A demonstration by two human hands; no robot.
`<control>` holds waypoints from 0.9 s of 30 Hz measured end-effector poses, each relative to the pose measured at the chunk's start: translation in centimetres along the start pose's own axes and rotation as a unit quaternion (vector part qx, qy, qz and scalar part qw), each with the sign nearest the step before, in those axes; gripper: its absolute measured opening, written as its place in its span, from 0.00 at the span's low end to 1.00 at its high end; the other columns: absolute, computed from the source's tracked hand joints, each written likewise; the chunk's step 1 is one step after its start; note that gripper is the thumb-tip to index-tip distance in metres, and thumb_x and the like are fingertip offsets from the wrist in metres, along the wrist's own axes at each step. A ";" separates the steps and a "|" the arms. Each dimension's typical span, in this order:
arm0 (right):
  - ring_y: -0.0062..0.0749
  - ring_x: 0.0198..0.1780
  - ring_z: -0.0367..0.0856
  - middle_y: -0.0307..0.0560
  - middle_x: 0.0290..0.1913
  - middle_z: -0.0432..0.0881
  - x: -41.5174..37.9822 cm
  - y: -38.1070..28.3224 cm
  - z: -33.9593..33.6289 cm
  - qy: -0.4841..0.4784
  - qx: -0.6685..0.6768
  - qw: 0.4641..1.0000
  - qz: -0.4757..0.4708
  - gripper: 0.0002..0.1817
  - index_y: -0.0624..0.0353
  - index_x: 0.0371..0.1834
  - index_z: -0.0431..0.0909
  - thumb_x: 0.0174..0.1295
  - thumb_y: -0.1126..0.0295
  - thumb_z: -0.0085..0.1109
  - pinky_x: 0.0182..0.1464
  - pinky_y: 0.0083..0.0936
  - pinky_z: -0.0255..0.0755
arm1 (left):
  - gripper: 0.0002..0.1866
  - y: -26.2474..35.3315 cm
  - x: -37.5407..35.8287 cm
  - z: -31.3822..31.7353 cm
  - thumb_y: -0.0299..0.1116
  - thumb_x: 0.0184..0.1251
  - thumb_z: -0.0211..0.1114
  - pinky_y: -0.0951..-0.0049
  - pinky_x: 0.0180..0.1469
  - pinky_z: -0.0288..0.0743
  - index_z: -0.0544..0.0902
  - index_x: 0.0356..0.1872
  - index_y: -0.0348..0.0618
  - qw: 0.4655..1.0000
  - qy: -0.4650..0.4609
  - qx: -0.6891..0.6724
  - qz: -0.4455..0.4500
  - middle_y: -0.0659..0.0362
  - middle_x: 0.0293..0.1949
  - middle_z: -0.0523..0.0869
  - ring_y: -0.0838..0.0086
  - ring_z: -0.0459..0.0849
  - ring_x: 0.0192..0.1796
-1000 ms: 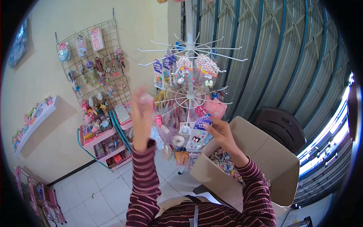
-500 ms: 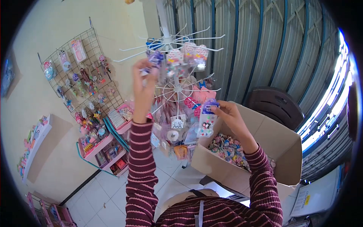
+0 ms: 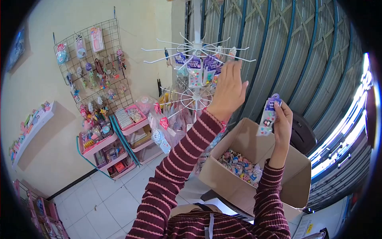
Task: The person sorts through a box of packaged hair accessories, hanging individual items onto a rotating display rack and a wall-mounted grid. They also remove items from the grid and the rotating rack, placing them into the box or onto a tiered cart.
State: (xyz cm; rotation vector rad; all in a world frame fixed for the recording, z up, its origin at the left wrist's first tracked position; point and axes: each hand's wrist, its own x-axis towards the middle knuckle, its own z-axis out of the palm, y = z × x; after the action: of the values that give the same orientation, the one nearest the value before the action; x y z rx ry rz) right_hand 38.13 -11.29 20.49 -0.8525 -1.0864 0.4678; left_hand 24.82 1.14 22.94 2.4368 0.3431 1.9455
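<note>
My right hand [image 3: 283, 121] pinches a small clear packet [image 3: 267, 119] with a purple "Night Sky" header and colourful little pieces inside, held above the cardboard box. Raised at the rack's upper tier is my left hand [image 3: 229, 89], its back toward me, fingers extended and thumb apart. Those fingers overlap the hooks and the packets hanging there. Beside them, similar purple-topped packets [image 3: 195, 65] hang from the white display rack [image 3: 197, 47].
An open cardboard box [image 3: 223, 189] of small packaged trinkets stands below my right hand. Bagged goods hang on the rack's lower tier [image 3: 195, 98]. To the left are pink drawers [image 3: 137, 129] and a wire grid [image 3: 93, 51] with accessories. Behind is a metal folding shutter [image 3: 270, 59].
The rack has turned, bringing the purple-topped packets to the front. My left hand has moved right across the rack and no longer shows a purple packet. My right hand has shifted right with its packet.
</note>
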 end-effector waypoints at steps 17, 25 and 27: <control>0.08 0.20 0.51 0.27 0.16 0.60 2.3 1.2 10.8 -0.185 -0.057 0.981 -0.030 0.13 0.63 0.17 0.68 0.55 0.67 0.52 0.20 0.12 0.45 | 0.21 -9.8 -3.3 -9.8 0.39 0.63 0.43 0.70 0.57 0.53 0.58 0.54 0.36 0.943 0.200 -0.160 -0.214 0.52 0.56 0.59 0.66 0.60 0.56; 0.09 0.18 0.46 0.26 0.12 0.53 4.5 3.4 13.6 -0.168 -0.086 0.980 -0.057 0.18 0.59 0.12 0.59 0.53 0.67 0.54 0.18 0.14 0.39 | 0.21 -8.1 -3.9 -10.1 0.42 0.64 0.40 0.67 0.54 0.58 0.61 0.54 0.40 0.954 0.144 -0.156 -0.209 0.53 0.54 0.63 0.66 0.63 0.56; 0.09 0.18 0.45 0.26 0.12 0.52 4.4 3.4 13.4 -0.177 -0.067 0.980 -0.051 0.19 0.59 0.11 0.57 0.53 0.67 0.54 0.18 0.14 0.39 | 0.21 -7.7 -4.1 -9.7 0.42 0.64 0.40 0.67 0.55 0.57 0.60 0.54 0.40 0.958 0.143 -0.150 -0.198 0.53 0.54 0.63 0.66 0.63 0.56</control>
State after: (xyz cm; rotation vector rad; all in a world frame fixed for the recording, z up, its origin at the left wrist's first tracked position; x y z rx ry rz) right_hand 28.04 -1.14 23.07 -0.8451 -1.4974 0.4738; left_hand 13.33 6.71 20.16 1.7464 0.4575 1.9900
